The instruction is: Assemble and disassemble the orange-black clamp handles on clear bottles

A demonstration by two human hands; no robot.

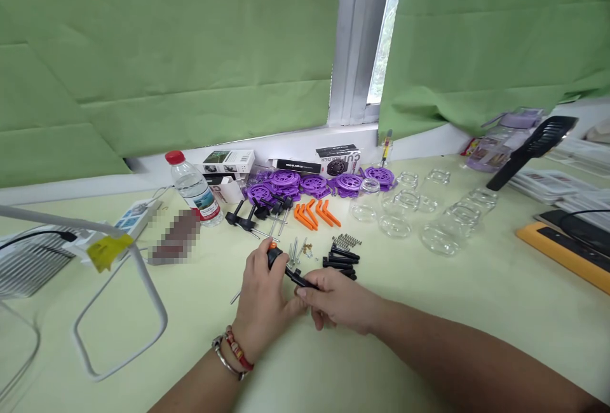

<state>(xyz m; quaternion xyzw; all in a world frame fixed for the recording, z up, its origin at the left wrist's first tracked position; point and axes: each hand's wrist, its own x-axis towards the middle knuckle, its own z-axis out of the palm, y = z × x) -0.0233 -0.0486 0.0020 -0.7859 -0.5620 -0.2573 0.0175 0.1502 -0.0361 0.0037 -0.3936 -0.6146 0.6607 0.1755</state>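
Note:
My left hand (pixel 262 295) is wrapped round the round end of a black part (pixel 299 278), with a bit of orange showing at its top. The thumb and fingers of my right hand (pixel 340 298) pinch the other end of the same part. A thin metal rod (pixel 235 297) sticks out to the left of my left hand. Just beyond my hands lie metal screws (pixel 296 251), small brass pieces (pixel 308 250), springs (pixel 347 241) and several black handles (pixel 340 260). Orange angled pieces (pixel 317 214) and black parts with rods (pixel 245 219) lie farther back.
Purple discs (pixel 314 184) and boxes (pixel 229 161) line the back. A water bottle (pixel 195 190) stands at the left, near a white metal frame (pixel 159 308). Clear plastic cups (pixel 441 238), a black spatula (pixel 528 152) and an orange-edged object (pixel 567 257) are on the right.

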